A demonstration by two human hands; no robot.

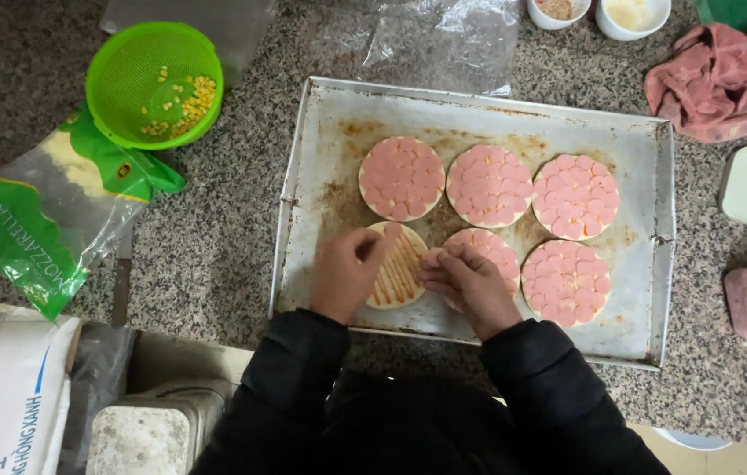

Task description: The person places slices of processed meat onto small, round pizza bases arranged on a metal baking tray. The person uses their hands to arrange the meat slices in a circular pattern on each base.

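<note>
At the lower middle of the frame, the left hand (347, 271) rests on the sauced dough round (397, 266) in the baking tray (321, 132), fingers curled and pinching a pink sausage slice at its upper edge. The right hand (470, 286), knuckles up, fingers bunched, seems to hold more slices. Five neighbouring rounds (489, 186) are already covered; judging by that, topping this last one is in hand, calling for slices laid in neat overlapping rows.

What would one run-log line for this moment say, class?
left hand: on sauced round base | right hand: beside it, over sausage-covered base | baking tray: five bases covered | colander: corn
</note>
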